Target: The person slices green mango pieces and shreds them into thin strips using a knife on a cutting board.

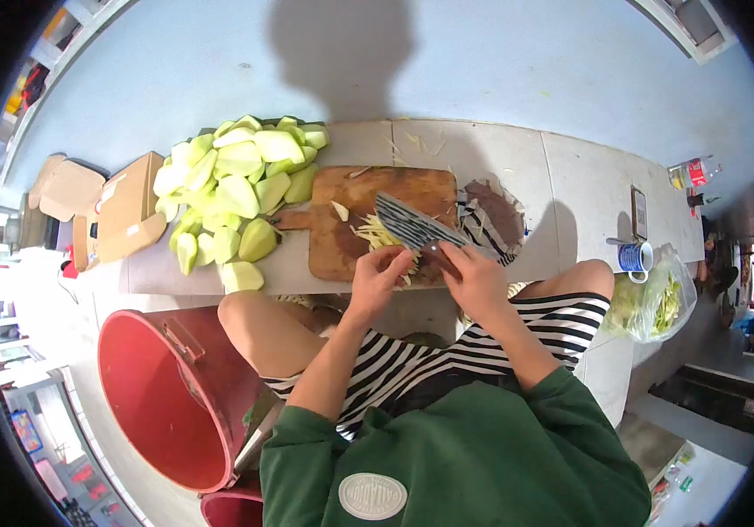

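My right hand [475, 279] is wrapped round the handle of a cleaver [416, 227], whose broad blade lies over the wooden cutting board [333, 189] and points to the upper left. Close to the lower edge of the blade, my left hand [383, 277] has its fingers pressed together near the cut strips; what it holds, if anything, is too small to name. Pale green strips [375, 234] lie on the board beside and below the blade. A small pale piece [340, 211] rests to their left. Peeled green pieces [238, 195] are heaped left of the board.
A cardboard box [131, 206] stands at the left, with a red bin [166, 395] below. Right of the board lies a striped cloth [482, 233]. A mug [634, 259], a phone [639, 213], a plastic bag [658, 307] and a bottle [692, 173] are further right.
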The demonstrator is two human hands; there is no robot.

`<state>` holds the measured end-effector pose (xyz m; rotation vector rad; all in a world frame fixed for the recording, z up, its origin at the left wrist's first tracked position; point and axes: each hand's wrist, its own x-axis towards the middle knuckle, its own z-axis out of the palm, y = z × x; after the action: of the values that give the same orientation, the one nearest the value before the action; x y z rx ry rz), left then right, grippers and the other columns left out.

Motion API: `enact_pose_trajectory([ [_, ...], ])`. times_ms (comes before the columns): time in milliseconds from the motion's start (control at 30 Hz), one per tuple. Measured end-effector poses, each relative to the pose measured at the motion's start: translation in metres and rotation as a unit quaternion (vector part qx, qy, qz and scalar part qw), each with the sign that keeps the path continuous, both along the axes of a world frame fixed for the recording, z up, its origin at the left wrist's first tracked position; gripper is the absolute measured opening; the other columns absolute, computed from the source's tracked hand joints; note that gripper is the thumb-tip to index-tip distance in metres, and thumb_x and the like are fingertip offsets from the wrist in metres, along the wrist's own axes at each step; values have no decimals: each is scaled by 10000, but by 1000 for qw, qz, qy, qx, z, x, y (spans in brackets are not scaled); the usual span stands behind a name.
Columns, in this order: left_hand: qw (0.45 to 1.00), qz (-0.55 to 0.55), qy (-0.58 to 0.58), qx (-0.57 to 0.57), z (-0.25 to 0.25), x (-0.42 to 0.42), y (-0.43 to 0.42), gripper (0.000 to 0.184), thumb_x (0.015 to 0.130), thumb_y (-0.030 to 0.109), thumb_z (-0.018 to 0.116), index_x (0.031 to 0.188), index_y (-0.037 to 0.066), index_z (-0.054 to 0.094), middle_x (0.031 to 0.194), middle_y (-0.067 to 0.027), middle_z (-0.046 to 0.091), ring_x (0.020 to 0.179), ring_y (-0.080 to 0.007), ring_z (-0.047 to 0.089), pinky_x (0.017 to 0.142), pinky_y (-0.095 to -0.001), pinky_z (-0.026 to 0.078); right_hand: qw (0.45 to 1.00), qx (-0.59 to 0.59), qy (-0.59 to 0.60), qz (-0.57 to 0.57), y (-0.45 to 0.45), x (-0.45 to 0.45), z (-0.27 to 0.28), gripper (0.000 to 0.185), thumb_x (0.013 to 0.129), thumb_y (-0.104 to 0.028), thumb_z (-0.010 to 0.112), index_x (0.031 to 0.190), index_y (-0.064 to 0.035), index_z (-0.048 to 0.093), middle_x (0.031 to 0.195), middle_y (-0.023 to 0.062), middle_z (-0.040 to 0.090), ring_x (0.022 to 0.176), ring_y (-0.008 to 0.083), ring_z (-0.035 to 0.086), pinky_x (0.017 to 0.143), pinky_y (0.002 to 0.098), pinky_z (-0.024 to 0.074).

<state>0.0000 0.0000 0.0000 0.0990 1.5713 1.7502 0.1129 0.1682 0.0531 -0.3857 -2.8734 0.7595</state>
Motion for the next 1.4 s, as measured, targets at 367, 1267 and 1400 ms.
enact_pose_trajectory([
  [367,962,-11,182,-202,-2,-18,-4,170,875,136,718,957,-14,721,758,-76,695,649,-152,615,622,-295,501,976,-210,0,-60,24,9,-17,348,891,-201,727,1169,-13,635,779,124,655,653,217,615,628,352,496],
  [1267,805,89,510,-289,-70,-9,46,727,899,286,683,1453,-73,379,1482,-317,359,1412,-495,276,1172,-545,244,784,-573,-31,-236,50,20,-96,376,1047,-404,531,1002,-32,561,658,34,546,435,105,457,396,269,380],
  [1400,815,100,497,-282,-65,-4,59,715,887,282,685,1441,-67,395,1482,-316,349,1402,-499,287,1171,-544,251,790,-567,-46,-227,41,16,-96,383,1047,-409,528,992,-31,556,654,35,547,436,107,465,400,268,383],
])
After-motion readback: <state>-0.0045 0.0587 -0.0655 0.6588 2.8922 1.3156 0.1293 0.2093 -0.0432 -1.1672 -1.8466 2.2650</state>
